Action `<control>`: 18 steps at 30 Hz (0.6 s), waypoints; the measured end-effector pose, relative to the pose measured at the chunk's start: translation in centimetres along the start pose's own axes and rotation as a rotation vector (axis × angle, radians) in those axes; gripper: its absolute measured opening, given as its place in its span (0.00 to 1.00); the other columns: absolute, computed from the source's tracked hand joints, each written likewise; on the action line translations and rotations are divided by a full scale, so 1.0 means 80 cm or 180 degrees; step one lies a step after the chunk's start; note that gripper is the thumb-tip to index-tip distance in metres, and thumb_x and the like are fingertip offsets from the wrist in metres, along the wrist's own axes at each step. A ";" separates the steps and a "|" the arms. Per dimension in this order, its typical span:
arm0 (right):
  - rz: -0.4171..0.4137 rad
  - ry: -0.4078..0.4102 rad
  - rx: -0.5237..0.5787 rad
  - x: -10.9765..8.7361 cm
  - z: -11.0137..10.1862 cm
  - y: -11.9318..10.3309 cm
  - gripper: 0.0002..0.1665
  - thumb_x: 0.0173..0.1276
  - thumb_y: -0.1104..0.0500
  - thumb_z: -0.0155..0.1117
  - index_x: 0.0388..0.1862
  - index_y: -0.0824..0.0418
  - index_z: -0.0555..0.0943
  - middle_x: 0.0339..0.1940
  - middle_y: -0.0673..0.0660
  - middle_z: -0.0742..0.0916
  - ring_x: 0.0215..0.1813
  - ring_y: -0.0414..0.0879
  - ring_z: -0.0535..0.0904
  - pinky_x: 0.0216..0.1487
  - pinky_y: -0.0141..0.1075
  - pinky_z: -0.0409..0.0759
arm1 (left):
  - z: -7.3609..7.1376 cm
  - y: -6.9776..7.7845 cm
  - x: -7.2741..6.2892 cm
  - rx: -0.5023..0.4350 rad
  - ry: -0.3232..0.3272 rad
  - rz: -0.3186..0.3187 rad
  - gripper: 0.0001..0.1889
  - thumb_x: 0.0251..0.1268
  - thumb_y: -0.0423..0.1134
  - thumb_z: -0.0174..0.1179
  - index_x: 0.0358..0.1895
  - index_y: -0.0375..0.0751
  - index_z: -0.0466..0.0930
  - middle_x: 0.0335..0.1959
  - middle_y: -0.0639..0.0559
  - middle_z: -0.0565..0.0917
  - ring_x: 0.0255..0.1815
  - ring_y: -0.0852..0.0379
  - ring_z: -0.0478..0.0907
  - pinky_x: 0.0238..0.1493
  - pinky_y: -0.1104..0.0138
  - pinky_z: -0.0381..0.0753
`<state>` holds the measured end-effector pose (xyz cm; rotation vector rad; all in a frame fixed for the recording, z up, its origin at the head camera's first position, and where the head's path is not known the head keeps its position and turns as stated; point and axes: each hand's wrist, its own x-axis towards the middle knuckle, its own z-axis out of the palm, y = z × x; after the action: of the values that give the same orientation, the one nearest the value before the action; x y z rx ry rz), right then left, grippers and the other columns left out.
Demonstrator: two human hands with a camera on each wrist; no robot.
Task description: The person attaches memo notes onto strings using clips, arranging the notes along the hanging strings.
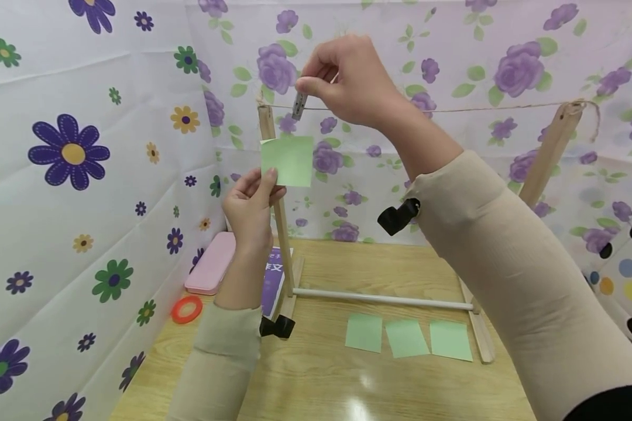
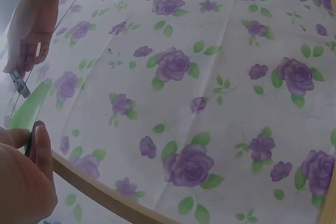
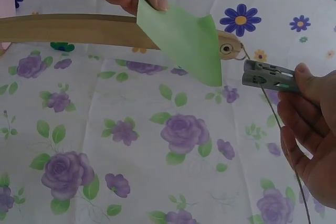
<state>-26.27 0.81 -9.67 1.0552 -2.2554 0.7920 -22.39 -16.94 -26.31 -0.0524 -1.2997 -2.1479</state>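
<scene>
My right hand pinches a grey clothespin by its end, its nose pointing down at the string near the left post. Below it, my left hand grips a green sticky note between thumb and fingers at the lower left corner. The note stands upright in front of the wooden post, its top edge a little under the clothespin. In the right wrist view the green sheet tilts, with its free corner close to the clothespin's nose.
Three green notes lie in a row on the wooden table, before the frame's white rod. At left are a pink case, an orange ring and a purple book. The right post holds the string's other end.
</scene>
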 end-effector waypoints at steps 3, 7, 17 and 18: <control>-0.0009 -0.0045 0.0040 0.001 0.000 0.001 0.13 0.75 0.53 0.64 0.41 0.62 0.88 0.36 0.53 0.88 0.35 0.38 0.79 0.39 0.28 0.77 | 0.002 0.004 0.004 -0.0015 0.0014 -0.0016 0.12 0.63 0.31 0.71 0.46 0.27 0.83 0.34 0.42 0.85 0.30 0.55 0.86 0.40 0.64 0.91; -0.0048 -0.0052 0.0090 0.001 0.001 0.001 0.13 0.74 0.53 0.65 0.39 0.61 0.88 0.36 0.53 0.89 0.34 0.39 0.79 0.38 0.28 0.77 | 0.005 0.008 0.007 -0.0022 0.0021 -0.0014 0.12 0.63 0.30 0.70 0.47 0.27 0.83 0.35 0.40 0.86 0.31 0.54 0.86 0.40 0.64 0.90; -0.0148 -0.0084 0.0160 0.006 0.001 -0.005 0.12 0.73 0.54 0.67 0.38 0.61 0.89 0.37 0.53 0.89 0.34 0.39 0.80 0.37 0.28 0.78 | 0.017 0.016 0.011 0.0034 -0.0021 0.0226 0.09 0.63 0.30 0.71 0.42 0.31 0.82 0.31 0.44 0.85 0.29 0.56 0.86 0.39 0.62 0.91; -0.0158 -0.0101 0.0165 0.007 0.002 -0.006 0.12 0.73 0.54 0.66 0.38 0.61 0.89 0.37 0.53 0.89 0.34 0.39 0.80 0.38 0.28 0.79 | 0.018 0.016 0.012 0.0023 -0.0017 0.0233 0.08 0.63 0.30 0.71 0.41 0.31 0.82 0.31 0.45 0.85 0.28 0.56 0.86 0.39 0.62 0.91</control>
<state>-26.26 0.19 -9.27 1.1507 -2.2367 0.8223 -22.85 -16.63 -24.21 -0.1013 -1.2886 -2.0825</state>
